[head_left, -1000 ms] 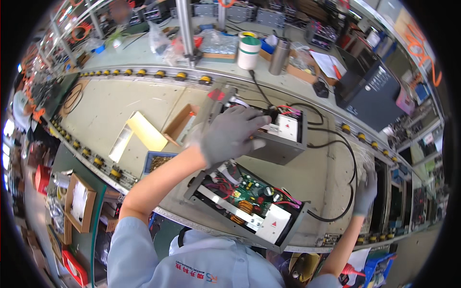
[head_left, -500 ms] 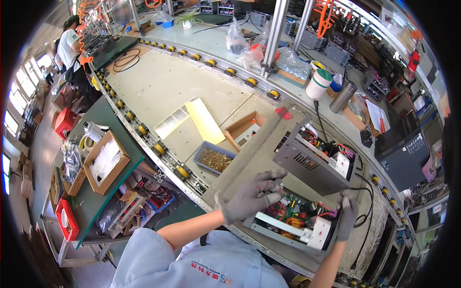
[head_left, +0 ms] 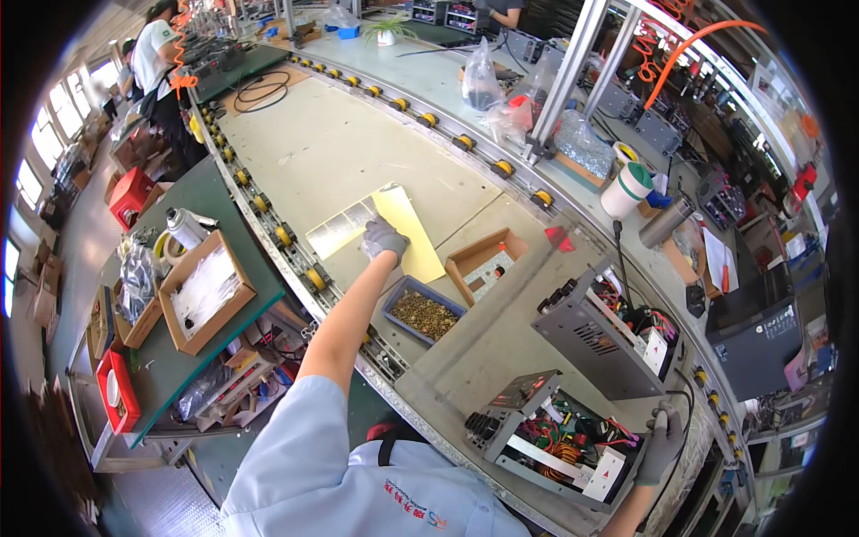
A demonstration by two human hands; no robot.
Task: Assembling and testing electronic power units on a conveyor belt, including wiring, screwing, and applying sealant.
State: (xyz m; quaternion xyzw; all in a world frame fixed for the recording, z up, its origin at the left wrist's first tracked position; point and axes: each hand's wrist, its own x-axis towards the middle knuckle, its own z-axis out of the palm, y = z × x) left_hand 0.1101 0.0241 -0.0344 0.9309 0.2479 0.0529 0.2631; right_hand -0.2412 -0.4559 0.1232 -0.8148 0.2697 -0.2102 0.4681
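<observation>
My gloved left hand (head_left: 385, 238) is stretched far out over a yellow sheet (head_left: 419, 255) and the pale label sheet (head_left: 344, 228) beside it. Its fingers are loosely bent and apart at the meeting edges of the two; whether they pinch any paper is hard to see. At the near right lies an open-topped grey electronic unit (head_left: 555, 447), with wiring, copper coils and a green board inside and a front panel with black connectors. My gloved right hand (head_left: 662, 443) rests by the right end of that unit, fingers loosely apart.
A second open unit (head_left: 608, 336) stands behind the first, with a black cable beside it. Left of them sit a blue-grey tray (head_left: 423, 311) of small brass-coloured parts and a cardboard box (head_left: 483, 268). Roller tracks (head_left: 313, 279) edge the table. A side bench holds a box (head_left: 206, 295).
My left hand has left the near unit and reached forward left to the sheets, uncovering the unit's front panel. My right hand stays by the unit's right end. The whole view has shifted.
</observation>
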